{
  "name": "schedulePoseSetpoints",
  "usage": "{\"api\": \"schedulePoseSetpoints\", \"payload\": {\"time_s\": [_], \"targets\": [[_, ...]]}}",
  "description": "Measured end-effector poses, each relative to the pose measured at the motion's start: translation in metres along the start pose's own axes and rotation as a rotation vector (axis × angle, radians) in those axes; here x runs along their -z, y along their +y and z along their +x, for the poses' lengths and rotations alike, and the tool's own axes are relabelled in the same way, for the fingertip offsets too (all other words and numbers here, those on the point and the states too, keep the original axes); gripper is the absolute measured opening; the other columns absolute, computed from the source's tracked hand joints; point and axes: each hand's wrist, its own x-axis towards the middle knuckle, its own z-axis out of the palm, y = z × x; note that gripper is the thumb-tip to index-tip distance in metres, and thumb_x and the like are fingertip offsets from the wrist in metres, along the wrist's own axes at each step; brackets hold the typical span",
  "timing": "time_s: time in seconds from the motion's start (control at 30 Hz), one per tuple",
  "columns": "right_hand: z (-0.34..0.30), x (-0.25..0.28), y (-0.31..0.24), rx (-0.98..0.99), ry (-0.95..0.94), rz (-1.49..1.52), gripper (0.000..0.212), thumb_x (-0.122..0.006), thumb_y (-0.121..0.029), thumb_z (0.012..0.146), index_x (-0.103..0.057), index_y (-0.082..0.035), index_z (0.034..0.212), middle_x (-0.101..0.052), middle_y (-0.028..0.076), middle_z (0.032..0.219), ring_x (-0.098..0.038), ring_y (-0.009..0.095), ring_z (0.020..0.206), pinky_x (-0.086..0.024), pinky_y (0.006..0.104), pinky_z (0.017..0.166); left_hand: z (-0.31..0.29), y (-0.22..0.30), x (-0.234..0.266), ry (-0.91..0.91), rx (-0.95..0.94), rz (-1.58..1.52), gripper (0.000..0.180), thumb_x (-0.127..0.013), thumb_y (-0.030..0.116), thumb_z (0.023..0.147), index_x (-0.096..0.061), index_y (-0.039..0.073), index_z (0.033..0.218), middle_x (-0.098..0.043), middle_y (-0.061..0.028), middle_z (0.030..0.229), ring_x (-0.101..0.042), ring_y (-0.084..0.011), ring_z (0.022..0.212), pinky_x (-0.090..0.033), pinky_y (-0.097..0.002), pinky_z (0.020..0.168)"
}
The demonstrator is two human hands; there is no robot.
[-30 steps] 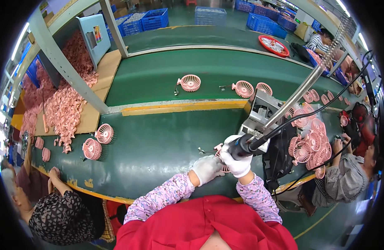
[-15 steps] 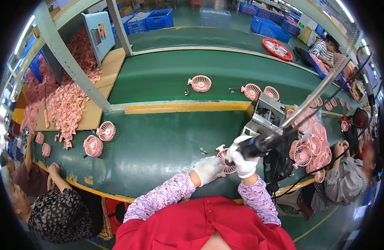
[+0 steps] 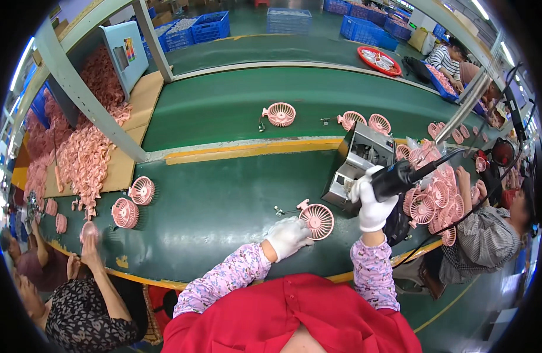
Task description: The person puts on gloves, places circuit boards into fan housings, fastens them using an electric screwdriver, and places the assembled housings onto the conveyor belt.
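Note:
My gloved left hand (image 3: 288,238) pinches the near-left rim of a pink fan housing (image 3: 317,222), which lies on the green bench in front of me. From its small stem, thin wires lead to a little circuit board (image 3: 278,210). My gloved right hand (image 3: 371,203) is wrapped round a corded black electric screwdriver (image 3: 393,179). The tool is tipped toward a grey metal screw feeder (image 3: 369,147) just beyond. Its bit is hidden from view.
Pink fan housings (image 3: 437,194) are heaped right of the feeder; two more (image 3: 125,212) lie to the left. Several rest on the far green belt (image 3: 224,112). Small pink parts (image 3: 82,159) are piled at far left, behind a metal post (image 3: 100,100). Co-workers sit on both sides.
My right hand has lifted the screwdriver off the fan housing and carried it right, toward the screw feeder. My left hand stays at the housing's rim. The view has shifted slightly.

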Motion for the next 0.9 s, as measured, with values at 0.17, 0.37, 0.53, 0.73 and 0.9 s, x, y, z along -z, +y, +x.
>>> {"api": "schedulePoseSetpoints", "payload": {"time_s": [0.17,0.37,0.53,0.73,0.9], "targets": [[-0.032,-0.020,0.007,-0.103,-0.135,0.281,0.036,-0.054,0.012,0.072,-0.044,0.000,0.105,-0.053,0.006,0.067,-0.052,0.014,0.050,-0.044,0.0263,0.047,-0.001,0.000,-0.002,0.011,0.011,0.006,0.021,-0.065,0.027,0.071,-0.058,0.007,0.070,-0.054,-0.0100,0.073,-0.055,-0.0290,0.072,-0.045,-0.0405,0.062],[-0.053,-0.029,0.032,-0.198,-0.155,0.120,0.037,-0.071,0.004,0.065,-0.052,0.002,0.097,-0.058,0.005,0.077,-0.060,0.015,0.074,-0.051,0.0306,0.067,0.002,-0.003,-0.005,0.015,0.027,-0.036,0.021,-0.066,0.027,0.070,-0.059,0.007,0.070,-0.054,-0.0100,0.072,-0.055,-0.0294,0.071,-0.045,-0.0409,0.063],[-0.055,-0.034,0.042,-0.209,-0.214,-0.031,0.032,-0.076,-0.002,0.063,-0.056,0.000,0.088,-0.059,0.001,0.074,-0.057,0.008,0.067,-0.047,0.0240,0.062,0.003,-0.004,-0.004,0.063,0.050,-0.116,0.021,-0.066,0.026,0.070,-0.062,0.007,0.075,-0.056,-0.0111,0.076,-0.055,-0.0305,0.076,-0.045,-0.0410,0.066],[-0.058,-0.030,0.043,-0.300,-0.364,0.093,0.039,-0.074,0.003,0.063,-0.054,-0.001,0.097,-0.056,0.001,0.078,-0.053,0.007,0.069,-0.046,0.0220,0.063,0.001,0.000,-0.003,-0.100,0.184,-0.144,0.024,-0.065,0.030,0.073,-0.064,0.007,0.080,-0.060,-0.0141,0.081,-0.057,-0.0318,0.080,-0.045,-0.0425,0.071],[-0.037,-0.024,0.001,-0.058,-0.320,0.397,0.046,-0.074,-0.023,0.072,-0.046,-0.004,0.103,-0.053,0.006,0.066,-0.054,0.019,0.057,-0.046,0.0309,0.052,0.010,0.000,0.026,-0.047,0.236,0.074,0.012,-0.065,0.022,0.070,-0.064,0.011,0.075,-0.060,-0.0130,0.084,-0.058,-0.0287,0.080,-0.047,-0.0397,0.071]]}}
